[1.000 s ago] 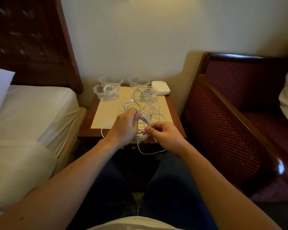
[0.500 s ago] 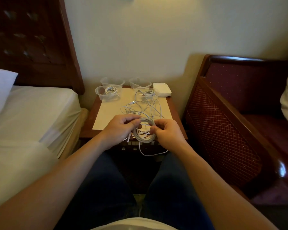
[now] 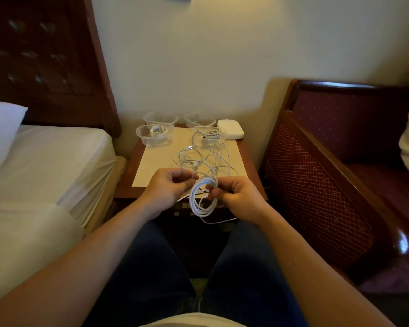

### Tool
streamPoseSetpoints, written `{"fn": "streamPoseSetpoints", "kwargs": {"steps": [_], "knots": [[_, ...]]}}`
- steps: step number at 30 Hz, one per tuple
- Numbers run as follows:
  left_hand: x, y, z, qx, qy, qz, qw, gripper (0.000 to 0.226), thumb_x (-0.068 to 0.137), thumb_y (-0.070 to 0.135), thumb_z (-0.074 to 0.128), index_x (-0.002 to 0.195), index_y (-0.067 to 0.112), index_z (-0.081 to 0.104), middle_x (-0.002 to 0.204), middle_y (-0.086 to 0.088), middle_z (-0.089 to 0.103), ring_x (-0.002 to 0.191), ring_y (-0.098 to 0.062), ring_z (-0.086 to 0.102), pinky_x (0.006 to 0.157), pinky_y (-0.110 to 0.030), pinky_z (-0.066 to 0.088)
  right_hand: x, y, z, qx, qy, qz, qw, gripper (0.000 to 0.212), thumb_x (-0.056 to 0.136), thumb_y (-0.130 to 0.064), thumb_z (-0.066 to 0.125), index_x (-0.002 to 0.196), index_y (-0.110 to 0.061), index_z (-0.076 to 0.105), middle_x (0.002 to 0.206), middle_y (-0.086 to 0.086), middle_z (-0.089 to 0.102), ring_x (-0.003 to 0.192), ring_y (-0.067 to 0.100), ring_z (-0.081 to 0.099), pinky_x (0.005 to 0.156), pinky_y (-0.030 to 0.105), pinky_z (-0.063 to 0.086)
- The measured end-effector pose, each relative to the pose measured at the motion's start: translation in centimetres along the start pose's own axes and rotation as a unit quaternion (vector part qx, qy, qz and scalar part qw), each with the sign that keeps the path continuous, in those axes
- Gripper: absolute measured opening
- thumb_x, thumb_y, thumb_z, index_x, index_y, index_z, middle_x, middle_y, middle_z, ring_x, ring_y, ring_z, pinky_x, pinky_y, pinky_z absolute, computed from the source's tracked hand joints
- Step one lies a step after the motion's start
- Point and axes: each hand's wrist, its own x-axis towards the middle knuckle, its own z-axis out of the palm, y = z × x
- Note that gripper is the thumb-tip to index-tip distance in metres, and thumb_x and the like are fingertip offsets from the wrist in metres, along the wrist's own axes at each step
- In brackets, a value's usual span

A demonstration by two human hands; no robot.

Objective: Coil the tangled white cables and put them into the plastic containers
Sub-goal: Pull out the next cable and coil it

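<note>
The right hand (image 3: pixel 240 197) pinches the coil (image 3: pixel 203 197) at its top; the left hand (image 3: pixel 168 187) pinches the cable feeding it, near the table (image 3: pixel 248 161) edge. The trailing tangle (image 3: pixel 206 154) could snag, springing the loops.

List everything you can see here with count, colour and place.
coil: one, white, held between both hands
loose cables: tangle, white, on the mat
containers: four, clear, back of nightstand; front-left one holds a coiled cable
box: one, white, back right corner
mat: one, cream, on nightstand
nightstand: one, brown
bed: white sheets, left
chair: maroon, right
left hand: pinches cable
right hand: grips coil
</note>
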Motion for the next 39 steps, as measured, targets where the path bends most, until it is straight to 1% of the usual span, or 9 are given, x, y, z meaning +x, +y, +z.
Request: {"fn": "streamPoseSetpoints", "kwargs": {"steps": [7, 14, 16, 19, 23, 25, 29, 35, 39], "knots": [[-0.7, -0.2, 1.1, -0.222, -0.069, -0.196, 0.953, 0.027, 0.095, -0.007, 0.054, 0.117, 0.002, 0.066, 0.101, -0.020, 0.073, 0.082, -0.028, 0.072, 0.072, -0.039, 0.063, 0.4, 1.6, -0.1, -0.022, 0.050, 0.023, 0.998, 0.033, 0.097, 0.001, 0.061, 0.102, -0.027, 0.077, 0.100, 0.002, 0.079, 0.098, 0.022, 0.075, 0.091, 0.048, 0.060], [-1.2, -1.5, 0.3, -0.258, -0.164, -0.237, 0.922, 0.049, 0.098, 0.036, 0.051, 0.138, 0.008, 0.060, 0.100, -0.010, 0.069, 0.100, -0.026, 0.062, 0.107, -0.053, 0.040, 0.5, 1.7, 0.1, -0.059, 0.087, 0.045, 0.993, 0.030, 0.097, -0.004, 0.062, 0.094, -0.031, 0.076, 0.090, 0.000, 0.079, 0.085, 0.018, 0.076, 0.083, 0.046, 0.062], [-1.3, -1.4, 0.5, -0.198, -0.162, -0.212, 0.943, 0.052, 0.094, 0.051, 0.057, 0.129, 0.014, 0.067, 0.103, -0.007, 0.071, 0.105, -0.026, 0.064, 0.108, -0.052, 0.042, 0.4, 1.3, 0.5, -0.105, 0.085, 0.040, 0.990, 0.026, 0.098, -0.008, 0.062, 0.092, -0.029, 0.075, 0.084, 0.002, 0.078, 0.075, 0.016, 0.074, 0.078, 0.041, 0.063], [-1.5, -1.1, 1.4, 0.022, -0.081, -0.069, 0.994, 0.025, 0.087, 0.031, 0.078, 0.111, 0.024, 0.075, 0.103, 0.000, 0.078, 0.103, -0.018, 0.072, 0.100, -0.048, 0.055, 0.6, 1.3, 1.3, -0.204, 0.075, 0.027, 0.976, 0.015, 0.100, -0.015, 0.055, 0.096, -0.020, 0.069, 0.083, 0.002, 0.071, 0.077, 0.020, 0.066, 0.070, 0.041, 0.056], [-0.7, -1.3, 1.1, 0.209, -0.003, 0.028, 0.978, 0.034, 0.089, 0.019, 0.075, 0.120, 0.033, 0.073, 0.108, 0.011, 0.076, 0.101, -0.007, 0.070, 0.097, -0.038, 0.056, 0.9, 1.3, 1.0, -0.221, 0.082, 0.047, 0.971, 0.014, 0.103, -0.019, 0.050, 0.097, -0.015, 0.063, 0.088, 0.004, 0.068, 0.081, 0.023, 0.064, 0.071, 0.042, 0.053], [-0.3, -1.3, 0.4, 0.246, -0.022, 0.034, 0.968, 0.041, 0.094, 0.019, 0.069, 0.134, 0.027, 0.064, 0.123, 0.005, 0.072, 0.111, -0.010, 0.066, 0.102, -0.037, 0.052, 0.8, 1.3, 0.8, -0.210, 0.066, 0.051, 0.974, 0.014, 0.103, -0.019, 0.050, 0.098, -0.017, 0.064, 0.087, 0.003, 0.068, 0.080, 0.021, 0.064, 0.072, 0.040, 0.053], [-0.5, -1.1, 0.0, 0.195, -0.061, 0.029, 0.979, 0.024, 0.101, 0.016, 0.059, 0.114, 0.029, 0.074, 0.104, 0.008, 0.077, 0.102, -0.009, 0.069, 0.098, -0.039, 0.053, 0.7, 1.9, 0.5, -0.180, 0.060, 0.041, 0.981, 0.015, 0.103, -0.020, 0.051, 0.103, -0.023, 0.066, 0.087, -0.001, 0.069, 0.080, 0.017, 0.064, 0.077, 0.043, 0.054], [-0.3, -2.2, 1.1, 0.251, 0.073, 0.046, 0.964, 0.018, 0.098, 0.022, 0.062, 0.099, 0.026, 0.079, 0.084, 0.009, 0.076, 0.084, -0.012, 0.071, 0.082, -0.043, 0.059, 0.9, 1.6, 1.3, -0.152, 0.090, 0.022, 0.984, 0.017, 0.102, -0.024, 0.059, 0.113, -0.027, 0.071, 0.082, -0.007, 0.074, 0.066, 0.000, 0.066, 0.066, 0.022, 0.049], [0.7, -2.0, 1.6, 0.314, 0.122, 0.078, 0.938, 0.018, 0.095, 0.026, 0.060, 0.092, 0.022, 0.078, 0.078, 0.004, 0.073, 0.077, -0.019, 0.067, 0.072, -0.045, 0.058, 1.3, 0.8, 1.9, -0.153, 0.108, 0.015, 0.982, 0.015, 0.100, -0.034, 0.061, 0.097, -0.027, 0.074, 0.076, -0.001, 0.073, 0.070, 0.015, 0.068, 0.065, 0.034, 0.052]]}}
